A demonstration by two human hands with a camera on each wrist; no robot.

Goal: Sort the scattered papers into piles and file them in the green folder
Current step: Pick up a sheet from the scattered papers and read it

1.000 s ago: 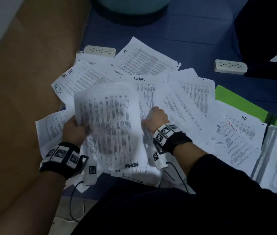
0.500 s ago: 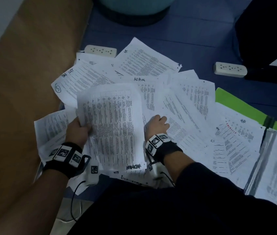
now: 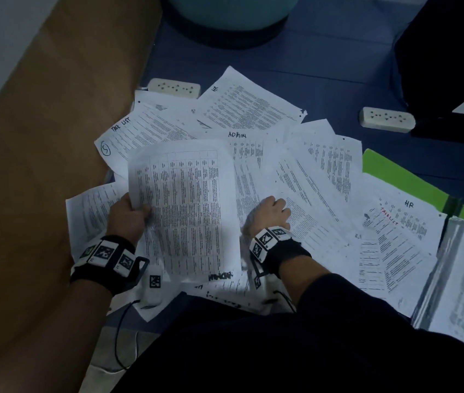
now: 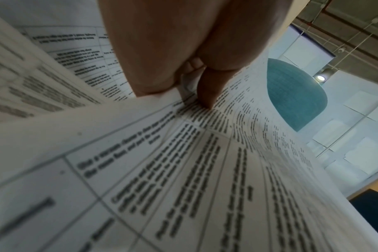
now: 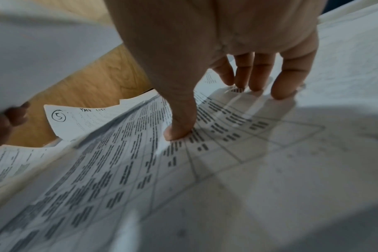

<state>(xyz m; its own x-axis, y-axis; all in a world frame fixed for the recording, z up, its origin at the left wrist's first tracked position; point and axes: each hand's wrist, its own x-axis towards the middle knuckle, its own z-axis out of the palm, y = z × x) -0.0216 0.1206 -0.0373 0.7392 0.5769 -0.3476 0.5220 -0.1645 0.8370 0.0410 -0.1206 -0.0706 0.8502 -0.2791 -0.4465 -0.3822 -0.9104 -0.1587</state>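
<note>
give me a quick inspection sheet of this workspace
surface: dark blue floor, mostly hidden by paper
job's things: scattered papers overlap; some marked ADMIN, HR, TASK LIST; green folder lies partly under them
clutter: two white power strips beside the papers
grippers: left hand pinches a raised table sheet; right hand presses thumb and fingertips on sheets below
cables: thin black lead hangs from the left wrist unit
surroundings: wooden panel left, teal round object ahead
</note>
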